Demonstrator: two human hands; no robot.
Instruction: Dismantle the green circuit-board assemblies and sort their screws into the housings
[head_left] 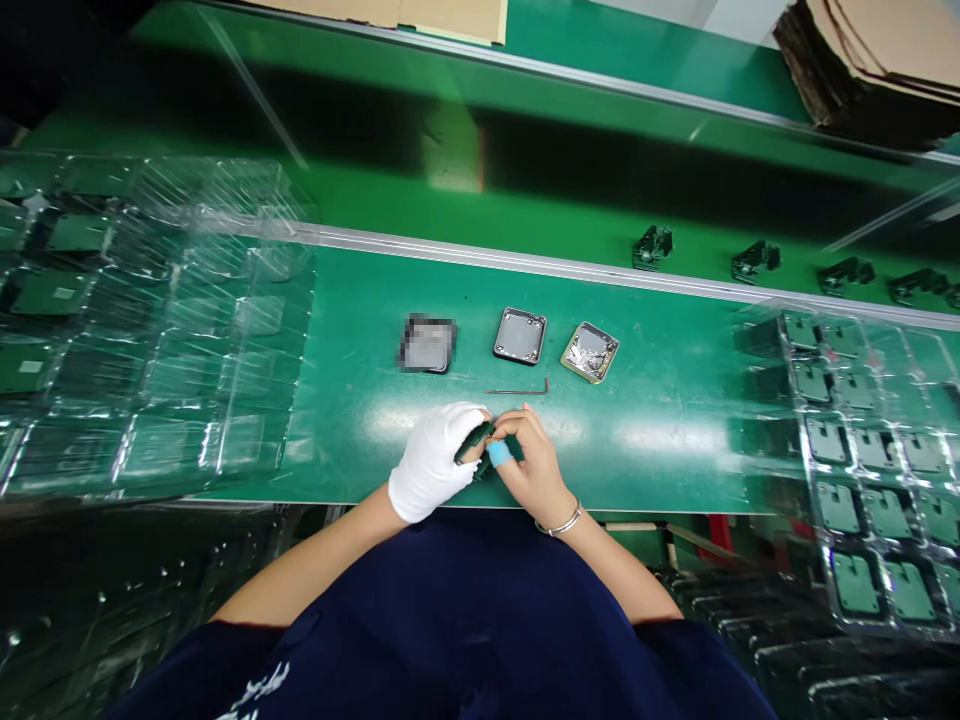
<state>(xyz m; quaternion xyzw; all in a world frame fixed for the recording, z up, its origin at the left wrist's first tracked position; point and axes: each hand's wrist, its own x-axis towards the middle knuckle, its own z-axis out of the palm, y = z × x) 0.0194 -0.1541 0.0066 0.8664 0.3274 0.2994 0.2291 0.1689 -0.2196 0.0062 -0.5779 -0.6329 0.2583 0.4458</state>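
Note:
My left hand (439, 458), in a white glove with bare fingertips, is closed around a small dark green part (475, 437), probably a circuit board. My right hand (531, 460) meets it from the right, fingers pinched at the part's edge. A blue cover (499, 454) sits on one of its fingers. Whatever lies between those fingertips is too small to make out. Just beyond my hands an L-shaped hex key (525, 391) rests on the green table. Behind it are an open square metal housing (520, 336), another housing holding small shiny pieces (591, 352), and a partly blurred square piece (427, 343).
Clear plastic trays (157, 330) are stacked at the left. At the right, another compartment tray (874, 470) holds green boards. Several dark green parts (652, 247) line the ledge behind a metal rail (480, 262). Cardboard (885, 70) is piled on the upper shelf.

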